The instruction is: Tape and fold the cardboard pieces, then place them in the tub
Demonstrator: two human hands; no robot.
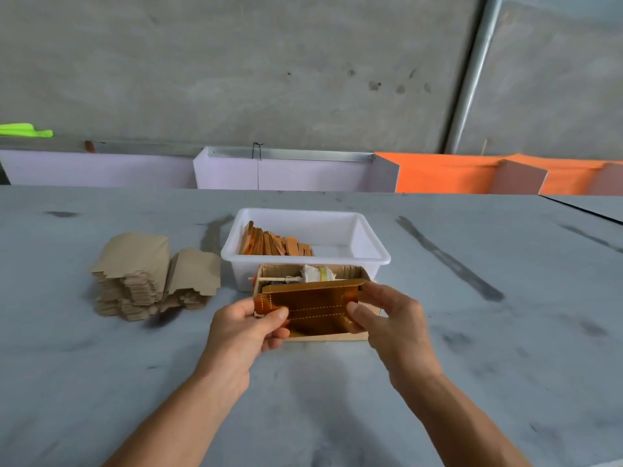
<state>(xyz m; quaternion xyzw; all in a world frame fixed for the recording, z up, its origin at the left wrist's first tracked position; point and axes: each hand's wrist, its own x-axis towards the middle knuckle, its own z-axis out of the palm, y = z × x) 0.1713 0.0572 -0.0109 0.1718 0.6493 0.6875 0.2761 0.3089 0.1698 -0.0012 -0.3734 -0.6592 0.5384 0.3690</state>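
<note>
Head view shows us both forearms reaching forward over the grey mottled table (101,382), converging on one workpiece just in front of the white rectangular plastic tub (371,244), our landmark.

We see the left hand (242,328) pinching the left end of the glossy copper-coloured cardboard piece with white dashed fold lines (313,311): the thumb lies across its front face and the curled fingers wrap behind and beneath it. The right hand (391,318) grips the right end in the same manner, thumb on the front, fingers curled round the edge. Both wrists are angled inward, so we hold the piece level between the hands, raised in front of the tub's near wall.

Directly against the tub's near wall, behind the held piece, we see a small open brown cardboard box (350,271) containing a white bundle and a thin stick; its other contents are unclear.

Inside the tub, against its left half, we see a leaning row of folded copper-coloured cardboard pieces (273,244).

Left of the tub, we see a stack of flat plain brown cardboard blanks (141,274) resting on the table.
</note>
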